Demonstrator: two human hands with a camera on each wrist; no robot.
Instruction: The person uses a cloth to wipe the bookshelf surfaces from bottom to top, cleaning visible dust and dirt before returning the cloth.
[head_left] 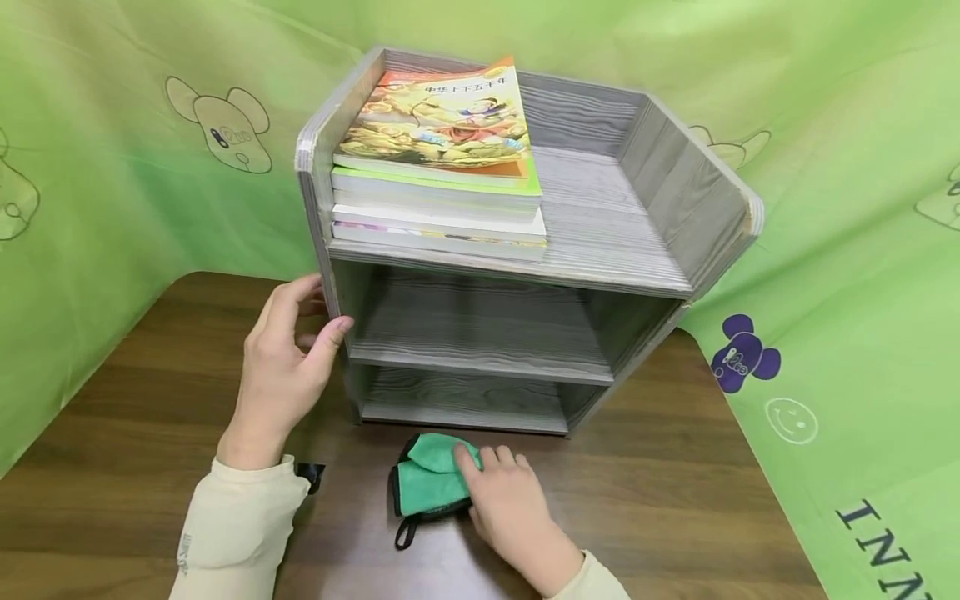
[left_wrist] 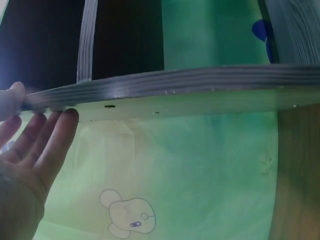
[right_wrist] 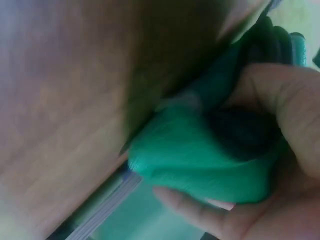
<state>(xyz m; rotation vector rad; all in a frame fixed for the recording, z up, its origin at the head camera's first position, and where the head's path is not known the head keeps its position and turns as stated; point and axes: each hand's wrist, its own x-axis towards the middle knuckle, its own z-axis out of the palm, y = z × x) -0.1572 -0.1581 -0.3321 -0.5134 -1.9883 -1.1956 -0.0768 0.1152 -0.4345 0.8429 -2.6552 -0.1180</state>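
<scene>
The right hand (head_left: 510, 508) has its thumb and fingers clamped on a bright green cloth (head_left: 435, 483), soft, folded over and black-edged, with a small black loop (head_left: 406, 533), on the brown wood-grained table (head_left: 645, 500) before a shelf unit (head_left: 480, 364). The left hand (head_left: 281, 367) grips that unit's left edge between thumb and fingers. Grey, streaky wood grain covers its flat boards; paperback books (head_left: 442, 125) lie stacked on top.

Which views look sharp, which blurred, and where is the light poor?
Head: shelf and books fairly crisp, faint sheen on the table near the bottom edge; left wrist: dim, hazy, compartments nearly black; right wrist: blurred, table grain and cloth soft.
</scene>
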